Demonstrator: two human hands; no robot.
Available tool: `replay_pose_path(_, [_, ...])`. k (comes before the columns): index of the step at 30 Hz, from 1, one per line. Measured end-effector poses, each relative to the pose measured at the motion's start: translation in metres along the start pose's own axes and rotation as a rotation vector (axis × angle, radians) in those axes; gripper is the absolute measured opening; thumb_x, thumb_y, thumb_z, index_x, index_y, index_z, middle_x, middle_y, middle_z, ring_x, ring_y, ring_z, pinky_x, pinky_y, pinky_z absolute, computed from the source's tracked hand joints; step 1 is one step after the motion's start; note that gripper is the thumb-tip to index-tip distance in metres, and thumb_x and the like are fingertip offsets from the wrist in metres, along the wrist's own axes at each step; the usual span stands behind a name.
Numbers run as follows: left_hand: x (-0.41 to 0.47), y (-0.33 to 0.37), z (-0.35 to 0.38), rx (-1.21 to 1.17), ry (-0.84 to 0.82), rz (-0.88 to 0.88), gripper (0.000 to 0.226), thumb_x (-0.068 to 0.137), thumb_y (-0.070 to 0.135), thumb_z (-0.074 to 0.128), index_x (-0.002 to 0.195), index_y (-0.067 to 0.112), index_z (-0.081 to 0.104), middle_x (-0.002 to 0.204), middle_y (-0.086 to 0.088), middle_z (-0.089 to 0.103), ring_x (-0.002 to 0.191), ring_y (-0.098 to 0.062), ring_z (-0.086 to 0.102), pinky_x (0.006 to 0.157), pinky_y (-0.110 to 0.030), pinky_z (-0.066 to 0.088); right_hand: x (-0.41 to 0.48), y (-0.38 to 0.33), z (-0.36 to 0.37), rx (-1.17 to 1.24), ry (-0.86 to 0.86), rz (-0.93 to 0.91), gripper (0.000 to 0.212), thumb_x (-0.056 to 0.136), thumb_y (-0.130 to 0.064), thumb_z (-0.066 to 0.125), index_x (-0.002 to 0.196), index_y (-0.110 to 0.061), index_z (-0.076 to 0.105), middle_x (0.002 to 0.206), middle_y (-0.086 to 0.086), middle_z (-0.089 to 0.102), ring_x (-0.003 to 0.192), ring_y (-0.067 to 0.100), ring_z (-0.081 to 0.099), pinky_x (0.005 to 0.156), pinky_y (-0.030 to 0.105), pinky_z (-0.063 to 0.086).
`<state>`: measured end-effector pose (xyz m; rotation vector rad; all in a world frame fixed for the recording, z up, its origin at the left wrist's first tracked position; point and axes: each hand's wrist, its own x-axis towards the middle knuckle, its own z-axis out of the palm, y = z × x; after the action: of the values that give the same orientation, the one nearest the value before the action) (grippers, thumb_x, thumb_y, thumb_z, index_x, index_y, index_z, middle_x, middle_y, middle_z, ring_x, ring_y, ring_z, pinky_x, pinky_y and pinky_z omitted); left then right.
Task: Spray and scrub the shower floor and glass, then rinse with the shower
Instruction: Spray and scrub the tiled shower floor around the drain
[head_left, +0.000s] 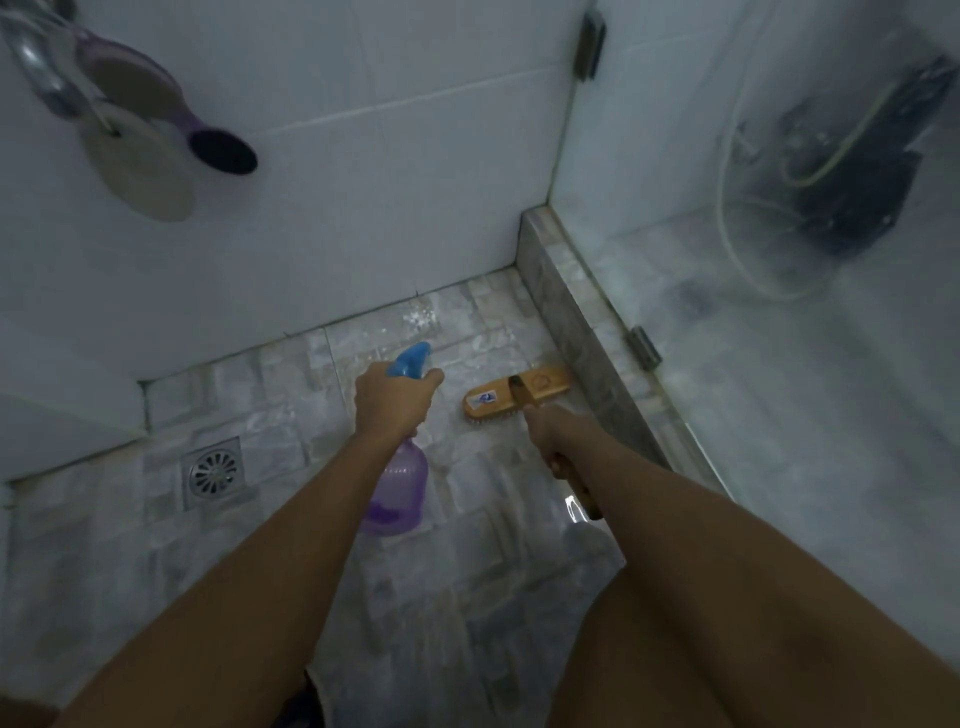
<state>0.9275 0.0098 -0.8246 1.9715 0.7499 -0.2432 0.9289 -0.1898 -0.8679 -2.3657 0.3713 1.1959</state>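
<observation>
Wet, mottled stone floor tiles (270, 395) surround a square metal drain (214, 473). Left hand (392, 397) grips a translucent purple spray bottle (397, 493); right hand (545, 436) clasps the wooden scrub brush (514, 395).

Wet, pale stone-tiled shower floor (270, 384) here. Wooden scrub brush (514, 393) bristles-down on it, just beside the raised curb (576, 317). Square metal drain (214, 472) at left.

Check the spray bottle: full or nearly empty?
Nearly empty. The spray bottle in the left hand is translucent purple, and darker liquid shows only near its base; the rest looks clear. Exact level is blurred.
</observation>
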Motion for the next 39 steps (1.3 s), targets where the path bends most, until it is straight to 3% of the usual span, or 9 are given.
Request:
replay_pose_path(3, [0.014, -0.002, 0.002, -0.036, 0.018, -0.016, 0.035, 0.074, 0.035, 0.081, 0.091, 0.011, 0.063, 0.077, -0.011, 0.071, 0.058, -0.023, 0.065, 0.048, -0.03, 0.052, 0.008, 0.009, -0.002, 0.08, 0.013, 0.013, 0.047, 0.105, -0.005, 0.034, 0.152, -0.011, 0.033, 0.125, 0.026, 0.056, 0.067, 0.031, 0.062, 0.065, 0.043, 0.058])
replay_pose_path(7, [0.032, -0.005, 0.004, -0.086, 0.027, -0.023, 0.049, 0.067, 0.044, 0.083, 0.096, 0.008, 0.068, 0.078, -0.011, 0.073, 0.061, -0.023, 0.068, 0.053, -0.037, 0.057, 0.011, 0.04, 0.011, 0.223, 0.005, 0.138, 0.036, 0.105, -0.046, 0.033, 0.118, -0.018, 0.053, 0.08, 0.016, 0.054, 0.061, 0.026, 0.055, 0.059, 0.037, 0.056])
replay_pose_path(9, [0.046, -0.01, 0.006, -0.082, 0.02, -0.044, 0.054, 0.061, 0.053, 0.084, 0.091, 0.011, 0.069, 0.079, -0.01, 0.074, 0.066, -0.027, 0.071, 0.059, -0.042, 0.061, 0.03, 0.036, 0.008, 0.234, 0.045, 0.17, 0.057, 0.102, -0.057, 0.03, 0.12, -0.008, 0.054, 0.077, 0.018, 0.056, 0.058, 0.026, 0.055, 0.048, 0.031, 0.05])
replay_pose_path(13, [0.063, -0.026, 0.005, -0.07, 0.073, -0.021, 0.044, 0.063, 0.051, 0.085, 0.07, 0.011, 0.067, 0.069, -0.011, 0.072, 0.062, -0.03, 0.07, 0.062, -0.048, 0.063, 0.069, -0.028, -0.019, 0.157, 0.104, -0.024, 0.053, 0.107, -0.043, 0.024, 0.142, -0.012, 0.048, 0.076, 0.009, 0.051, 0.055, 0.024, 0.052, 0.027, 0.025, 0.038])
replay_pose_path(16, [0.073, -0.038, -0.004, -0.045, 0.086, 0.002, 0.04, 0.071, 0.045, 0.085, 0.066, 0.01, 0.065, 0.062, -0.009, 0.066, 0.054, -0.025, 0.063, 0.061, -0.043, 0.059, 0.095, -0.092, -0.037, 0.22, 0.116, -0.111, 0.051, 0.108, -0.036, 0.027, 0.143, -0.003, 0.044, 0.073, 0.004, 0.043, 0.057, 0.021, 0.045, 0.045, 0.036, 0.044])
replay_pose_path(20, [0.082, -0.041, -0.02, -0.03, 0.09, 0.033, 0.035, 0.076, 0.044, 0.084, 0.066, 0.016, 0.065, 0.066, -0.004, 0.066, 0.059, -0.022, 0.063, 0.063, -0.035, 0.055, 0.119, -0.146, -0.052, 0.288, 0.118, -0.08, 0.045, 0.108, -0.034, 0.029, 0.141, -0.008, 0.043, 0.08, 0.013, 0.049, 0.057, 0.025, 0.048, 0.044, 0.03, 0.04])
replay_pose_path(27, [0.084, -0.05, -0.048, -0.016, 0.117, 0.057, 0.031, 0.076, 0.04, 0.084, 0.067, 0.015, 0.068, 0.069, -0.003, 0.068, 0.064, -0.019, 0.065, 0.065, -0.028, 0.051, 0.09, -0.097, -0.007, 0.202, 0.11, -0.007, 0.059, 0.103, -0.054, 0.028, 0.123, -0.005, 0.053, 0.085, 0.017, 0.059, 0.059, 0.028, 0.057, 0.049, 0.031, 0.049])
replay_pose_path(34, [0.094, -0.073, -0.077, -0.021, 0.108, -0.083, 0.045, 0.071, 0.051, 0.08, 0.084, 0.01, 0.068, 0.073, -0.008, 0.07, 0.064, -0.026, 0.069, 0.063, -0.042, 0.061, 0.053, -0.077, 0.035, 0.187, 0.055, 0.088, 0.059, 0.101, -0.061, 0.03, 0.113, -0.007, 0.052, 0.088, 0.015, 0.059, 0.061, 0.029, 0.057, 0.05, 0.033, 0.051])
replay_pose_path(39, [0.097, -0.083, -0.089, -0.039, 0.12, -0.076, 0.051, 0.069, 0.055, 0.084, 0.082, 0.008, 0.07, 0.075, -0.008, 0.072, 0.064, -0.025, 0.07, 0.062, -0.04, 0.06, 0.095, -0.169, 0.017, 0.178, 0.119, -0.053, 0.039, 0.104, -0.03, 0.046, 0.134, -0.006, 0.05, 0.095, 0.019, 0.059, 0.061, 0.027, 0.052, 0.043, 0.027, 0.044])
